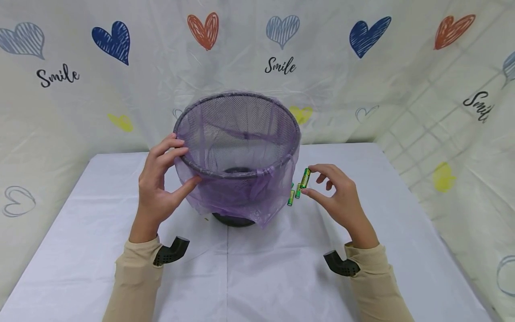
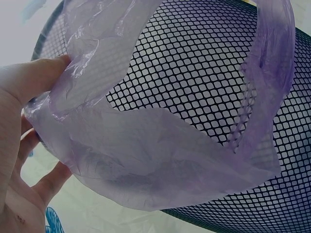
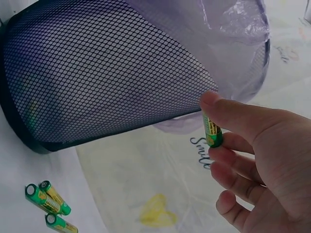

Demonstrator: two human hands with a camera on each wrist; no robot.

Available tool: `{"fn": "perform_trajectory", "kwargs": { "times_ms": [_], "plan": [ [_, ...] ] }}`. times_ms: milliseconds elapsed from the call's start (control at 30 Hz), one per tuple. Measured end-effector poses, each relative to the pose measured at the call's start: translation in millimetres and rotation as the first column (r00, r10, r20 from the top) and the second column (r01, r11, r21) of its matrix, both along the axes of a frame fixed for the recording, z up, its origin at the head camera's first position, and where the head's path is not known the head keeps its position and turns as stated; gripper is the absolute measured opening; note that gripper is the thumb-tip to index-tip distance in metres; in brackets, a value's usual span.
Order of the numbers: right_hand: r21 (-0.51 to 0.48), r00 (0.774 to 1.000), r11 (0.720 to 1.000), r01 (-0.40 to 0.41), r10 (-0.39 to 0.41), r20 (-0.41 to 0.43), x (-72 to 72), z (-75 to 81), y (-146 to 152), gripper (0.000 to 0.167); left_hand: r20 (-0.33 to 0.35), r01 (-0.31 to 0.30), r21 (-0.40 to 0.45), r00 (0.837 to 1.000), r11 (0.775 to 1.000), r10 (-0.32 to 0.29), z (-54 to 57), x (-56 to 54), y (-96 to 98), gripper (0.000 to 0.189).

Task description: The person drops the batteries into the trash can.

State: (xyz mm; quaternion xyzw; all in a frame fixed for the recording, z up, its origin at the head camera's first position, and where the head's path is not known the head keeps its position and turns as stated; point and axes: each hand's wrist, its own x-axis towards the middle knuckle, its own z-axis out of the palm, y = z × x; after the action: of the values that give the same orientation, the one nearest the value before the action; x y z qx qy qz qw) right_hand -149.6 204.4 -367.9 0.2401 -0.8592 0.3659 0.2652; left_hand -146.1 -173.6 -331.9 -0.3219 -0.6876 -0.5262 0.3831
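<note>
A black mesh wastebasket (image 1: 237,223) stands on the table, lined with a thin purple plastic bag (image 1: 245,192) folded over its rim. My left hand (image 1: 154,197) grips the rim at the left, thumb on the bag in front and fingers spread along the side. Right of the basket, my right hand (image 1: 342,197) pinches a green and yellow battery (image 1: 305,178) by its ends between thumb and index finger. Several similar batteries lie on the table below it; the right wrist view shows one battery (image 3: 54,198) beside another (image 3: 62,224).
A white cloth covers the table (image 1: 257,273). Behind it hangs a pale curtain (image 1: 237,67) printed with hearts and the word Smile. Through the lower mesh, a faint yellow-green patch (image 3: 32,112) shows.
</note>
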Motion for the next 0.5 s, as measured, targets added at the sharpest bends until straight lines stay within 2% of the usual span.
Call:
{"fn": "perform_trajectory", "kwargs": {
  "times_ms": [500],
  "plan": [
    [-0.027, 1.0, 1.0, -0.013, 0.012, -0.012, 2.0, 6.7, -2.8, 0.057, 0.0, -0.014, -0.024, 1.0, 1.0, 0.014, -0.5, 0.1, -1.9, 0.056]
  ]
}}
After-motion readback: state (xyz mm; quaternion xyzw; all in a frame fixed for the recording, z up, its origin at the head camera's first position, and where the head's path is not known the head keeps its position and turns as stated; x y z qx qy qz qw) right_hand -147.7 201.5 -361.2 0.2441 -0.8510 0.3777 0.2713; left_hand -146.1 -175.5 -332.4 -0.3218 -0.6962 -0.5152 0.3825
